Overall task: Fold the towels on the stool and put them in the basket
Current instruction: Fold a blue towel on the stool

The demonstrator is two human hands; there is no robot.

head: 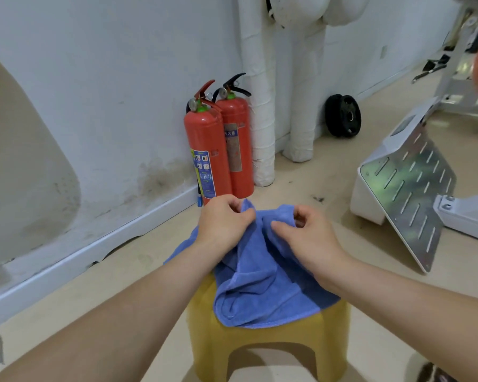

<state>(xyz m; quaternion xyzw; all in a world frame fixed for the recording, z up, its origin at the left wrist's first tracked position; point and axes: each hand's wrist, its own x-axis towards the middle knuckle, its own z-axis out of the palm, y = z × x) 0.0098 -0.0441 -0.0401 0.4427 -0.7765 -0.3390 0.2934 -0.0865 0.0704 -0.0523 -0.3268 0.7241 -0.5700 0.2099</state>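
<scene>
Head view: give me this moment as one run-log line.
fold: not started | left hand: pinches towel edge | right hand: pinches towel edge | towel: crumpled on stool | basket: not visible

Pale wall (108, 78), beige floor (329, 175), red extinguishers (207, 150).

Atop the yellow plastic stool (268, 346), a crumpled blue terry towel (260, 288) — gripped at its far edge by left hand (221, 223) and right hand (308, 239). Behind, two red metal fire extinguishers (218, 150); rightward, a slotted metal plate (414, 194).
</scene>
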